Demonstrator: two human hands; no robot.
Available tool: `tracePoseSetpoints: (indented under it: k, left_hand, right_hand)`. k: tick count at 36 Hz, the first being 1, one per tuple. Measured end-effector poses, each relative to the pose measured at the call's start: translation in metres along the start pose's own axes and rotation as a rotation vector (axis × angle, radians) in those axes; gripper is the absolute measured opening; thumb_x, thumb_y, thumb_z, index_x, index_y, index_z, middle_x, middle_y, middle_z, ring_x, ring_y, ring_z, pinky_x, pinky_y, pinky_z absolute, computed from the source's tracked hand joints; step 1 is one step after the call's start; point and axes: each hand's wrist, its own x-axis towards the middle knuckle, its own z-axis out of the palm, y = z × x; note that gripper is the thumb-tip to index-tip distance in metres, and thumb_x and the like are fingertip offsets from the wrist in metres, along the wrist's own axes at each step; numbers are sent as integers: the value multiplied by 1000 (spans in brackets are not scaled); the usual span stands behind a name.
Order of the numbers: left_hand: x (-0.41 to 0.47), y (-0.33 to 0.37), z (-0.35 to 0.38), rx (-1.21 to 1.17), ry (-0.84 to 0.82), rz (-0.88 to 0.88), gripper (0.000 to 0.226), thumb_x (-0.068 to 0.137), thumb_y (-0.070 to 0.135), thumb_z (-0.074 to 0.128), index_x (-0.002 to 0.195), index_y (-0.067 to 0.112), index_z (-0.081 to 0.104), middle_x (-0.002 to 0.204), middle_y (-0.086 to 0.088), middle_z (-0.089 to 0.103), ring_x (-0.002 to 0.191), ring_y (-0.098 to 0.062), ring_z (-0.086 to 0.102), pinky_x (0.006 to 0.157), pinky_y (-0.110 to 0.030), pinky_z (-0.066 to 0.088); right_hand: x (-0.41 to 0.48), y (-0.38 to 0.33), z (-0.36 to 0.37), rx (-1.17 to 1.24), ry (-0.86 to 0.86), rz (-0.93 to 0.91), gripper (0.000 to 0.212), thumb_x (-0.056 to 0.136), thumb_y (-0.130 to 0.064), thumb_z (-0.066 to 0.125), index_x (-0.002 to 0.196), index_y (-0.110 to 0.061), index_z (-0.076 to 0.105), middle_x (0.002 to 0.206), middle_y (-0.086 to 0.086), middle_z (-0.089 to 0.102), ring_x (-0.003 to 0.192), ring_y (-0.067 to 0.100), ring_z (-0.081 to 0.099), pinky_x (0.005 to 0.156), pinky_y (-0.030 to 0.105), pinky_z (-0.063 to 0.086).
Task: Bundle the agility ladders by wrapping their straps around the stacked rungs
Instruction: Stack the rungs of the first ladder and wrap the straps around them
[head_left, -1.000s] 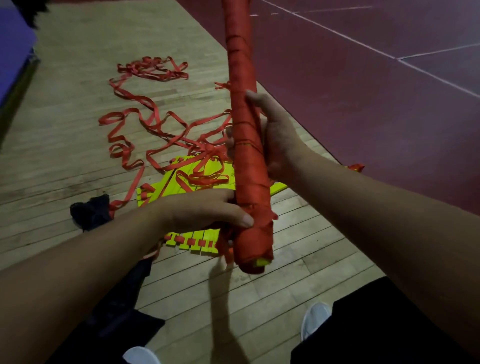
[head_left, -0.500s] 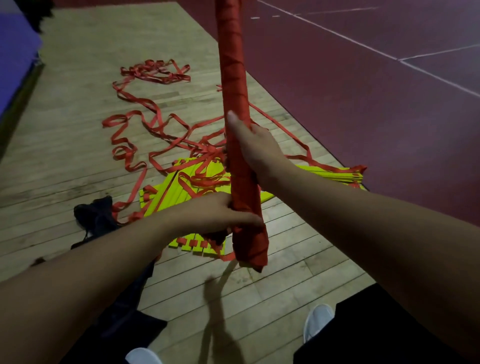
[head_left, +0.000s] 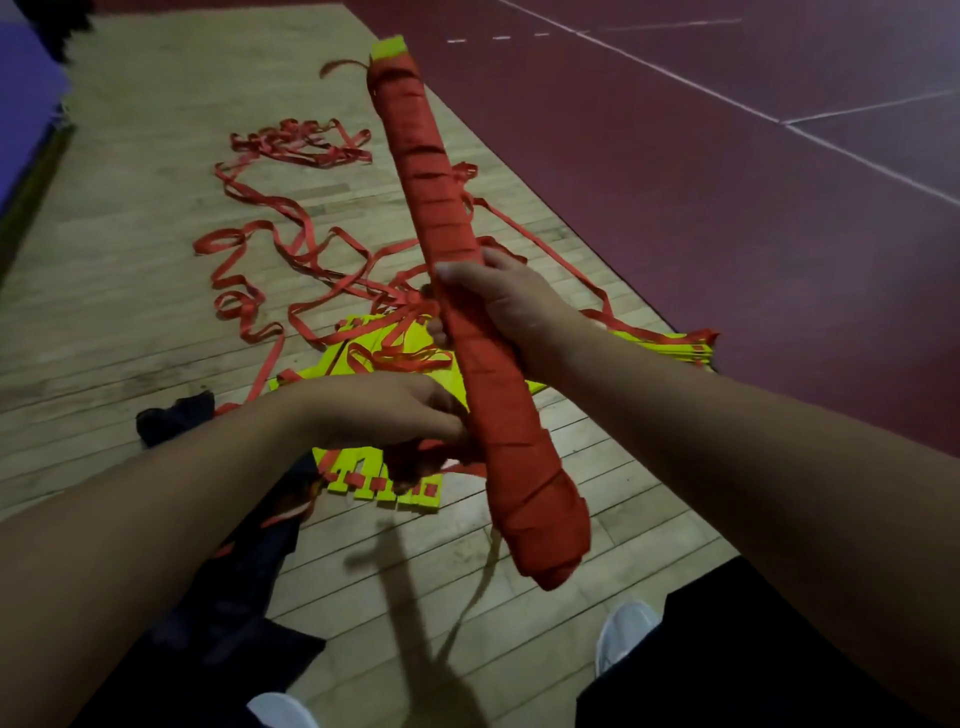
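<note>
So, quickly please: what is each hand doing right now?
Left hand: closed, pinching the red strap against the lower part of the wrapped ladder bundle.
Right hand: closed around the bundle's middle.

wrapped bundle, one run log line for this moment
wrapped bundle: tilted, off floor | right hand: gripping middle | left hand: at strap near lower end | second ladder: unwrapped

A single wide-angle view is given from the person's head, directed forward and steeply down at the pale wooden plank floor (head_left: 130, 322). That floor is seen from standing height, with both forearms entering from the bottom edge very near the lens. Beyond the planks, to the right, a dark red court surface with white lines (head_left: 727, 182) is taken in.
</note>
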Motion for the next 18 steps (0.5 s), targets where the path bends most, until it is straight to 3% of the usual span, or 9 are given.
tracePoseSetpoints:
  k: [3, 5, 7, 8, 10, 12, 14, 16, 18]
  left_hand:
    - [1, 1, 3, -18, 48, -4, 23, 92, 27, 65, 106, 9, 69, 92, -15, 71, 78, -23, 68, 73, -37, 56]
    - [1, 6, 12, -43, 87, 23, 45, 79, 47, 71, 101, 8, 69, 79, -10, 65, 70, -23, 62, 67, -35, 52]
    - [2, 10, 22, 64, 181, 33, 78, 62, 74, 66, 102, 7, 69, 74, -8, 59, 69, -22, 58, 68, -34, 49]
    - [3, 12, 27, 136, 233, 48, 84, 58, 81, 61, 102, 10, 69, 73, -6, 59, 68, -20, 58, 67, -32, 49]
    - [2, 14, 35, 219, 307, 103, 72, 56, 80, 57, 97, 22, 68, 70, -1, 59, 57, -12, 56, 56, -25, 46]
    - [2, 15, 39, 219, 348, 161, 60, 62, 74, 62, 94, 24, 67, 65, 5, 59, 48, -6, 52, 48, -21, 43]
    - [4, 13, 40, 164, 371, 196, 40, 75, 62, 70, 90, 25, 66, 58, 11, 57, 46, -5, 51, 47, -21, 42]
    - [2, 12, 39, 102, 354, 210, 24, 83, 48, 73, 89, 25, 66, 54, 13, 56, 48, -6, 52, 49, -21, 43]
    - [-4, 11, 34, 20, 259, 204, 26, 83, 41, 73, 96, 20, 66, 58, 10, 57, 54, -10, 55, 52, -21, 46]
  right_hand:
    - [0, 4, -6, -295, 118, -101, 34, 93, -17, 69, 119, -4, 52, 90, 19, 69, 60, 25, 66, 57, 36, 55]
    - [-1, 4, -6, -368, 178, -189, 34, 94, -31, 69, 113, -9, 53, 90, 21, 71, 61, 23, 67, 58, 35, 54]
    - [-3, 0, -3, -335, 237, -228, 35, 100, -47, 56, 108, -13, 53, 84, 19, 71, 60, 21, 65, 55, 33, 54]
    - [-4, -2, -2, -288, 265, -215, 41, 102, -52, 48, 110, -12, 55, 83, 18, 69, 60, 22, 64, 55, 32, 54]
    - [-4, -4, -3, -189, 289, -161, 52, 102, -57, 41, 118, -10, 56, 90, 20, 66, 67, 28, 63, 58, 35, 54]
    - [-8, -3, -3, -120, 264, -124, 57, 96, -59, 47, 122, -9, 56, 93, 19, 65, 72, 29, 64, 62, 38, 54]
    - [-13, -3, -5, -48, 209, -96, 62, 92, -58, 56, 125, -6, 55, 90, 15, 66, 71, 25, 64, 63, 35, 54]
    - [-17, -8, -7, 49, 135, -65, 52, 93, -52, 61, 116, -6, 58, 83, 10, 64, 68, 21, 62, 62, 31, 53]
    - [-20, -12, -9, 129, 45, -5, 46, 90, -48, 64, 113, -8, 58, 83, 8, 60, 67, 21, 60, 62, 30, 52]
